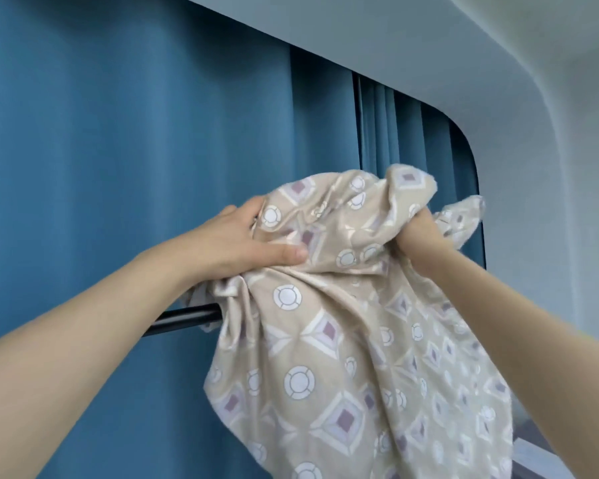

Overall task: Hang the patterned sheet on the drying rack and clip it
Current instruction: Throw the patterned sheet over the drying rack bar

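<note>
The patterned sheet [353, 340] is beige with white circles and purple-centred diamonds. It is bunched up high and drapes down over the black rail of the drying rack [184, 318]. My left hand [242, 242] grips the bunched cloth at its upper left, thumb pressed on the fabric, just above the rail. My right hand [419, 233] is closed around a gathered fold at the upper right, with cloth sticking up past the fingers. The rail's right part is hidden behind the sheet. No clips are in view.
A blue curtain [118, 167] hangs right behind the rack and fills the left and middle. A pale wall and ceiling ledge [533, 133] run along the top and right. A grey surface [547, 461] shows at the bottom right.
</note>
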### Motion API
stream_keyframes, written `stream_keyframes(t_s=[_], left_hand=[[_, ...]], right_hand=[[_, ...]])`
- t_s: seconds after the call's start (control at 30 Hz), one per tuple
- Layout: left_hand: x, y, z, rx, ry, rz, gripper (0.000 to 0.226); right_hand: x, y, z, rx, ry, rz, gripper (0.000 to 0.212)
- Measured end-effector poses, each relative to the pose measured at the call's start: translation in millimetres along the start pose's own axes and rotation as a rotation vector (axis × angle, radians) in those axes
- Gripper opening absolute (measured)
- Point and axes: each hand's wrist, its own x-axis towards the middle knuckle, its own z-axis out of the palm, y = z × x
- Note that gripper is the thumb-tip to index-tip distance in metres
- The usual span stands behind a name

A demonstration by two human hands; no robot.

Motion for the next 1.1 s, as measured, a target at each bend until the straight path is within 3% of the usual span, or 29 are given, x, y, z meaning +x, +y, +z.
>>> stream_keyframes(t_s=[0.03, 0.1, 0.17, 0.23, 0.33, 0.4, 0.47, 0.5, 0.53, 0.6, 0.67, 0.7, 0.77, 0.87, 0.9, 1.0, 1.1], left_hand=[[1, -3, 3, -0.015, -0.032, -0.031, 0.089], [9, -12, 10, -0.013, 0.032, -0.053, 0.06], [12, -16, 14, 0.078, 0.267, -0.037, 0.022], [10, -22, 12, 0.09, 0.488, -0.058, 0.021], [4, -24, -2, -0.272, 0.706, -0.06, 0.018], [-6, -12, -14, -0.715, 0.735, -0.008, 0.013], [-19, 2, -23, -1.011, 0.708, 0.044, 0.02], [-26, 7, -26, -1.015, 0.687, 0.059, 0.02], [-33, 10, -28, -0.918, 0.67, 0.079, 0.018], [-46, 7, -33, -0.335, 0.615, 0.086, 0.016], [-54, -1, -35, 0.32, 0.682, 0.116, 0.017], [-59, -3, -34, 0.492, 0.748, 0.214, 0.017], [-69, -6, -20, 0.604, 0.718, 0.412, 0.034], [-76, -5, 10, 0.774, 0.464, 0.312, 0.077], [-77, -2, 17, 0.811, 0.451, 0.295, 0.076], [-70, 3, 20, 0.799, 0.502, 0.396, 0.042], [-72, 5, 0, 0.397, 0.633, 0.376, 0.022]], right_hand=[[-4, -9, 0, 0.026, -0.049, -0.033, 0.008], [-12, -20, 5, -0.054, -0.161, -0.089, 0.017], [-17, -24, 17, -0.202, -0.32, -0.063, 0.021], [-21, -20, 29, -0.344, -0.476, 0.018, 0.02], [-23, 7, 34, -0.436, -0.488, 0.114, 0.017], [-24, 16, 33, -0.57, -0.49, 0.113, 0.05], [-17, 19, 33, -0.752, -0.452, 0.097, 0.033], [-13, 14, 35, -0.911, -0.429, 0.057, 0.023], [-9, 12, 41, -1.079, -0.384, 0.029, 0.021], [-5, 11, 50, -1.285, -0.313, -0.069, 0.026], [-5, 10, 48, -1.261, -0.331, -0.061, 0.017], [-7, 10, 43, -1.194, -0.368, -0.045, 0.017], [-8, 6, 30, -1.085, -0.42, -0.058, 0.026], [-10, 2, 25, -0.853, -0.427, -0.043, 0.015], [-12, 0, 27, -0.837, -0.438, -0.061, 0.023], [-10, 4, 29, -0.898, -0.587, -0.125, 0.054], [-17, 1, 30, -0.991, -0.71, -0.006, 0.086]])
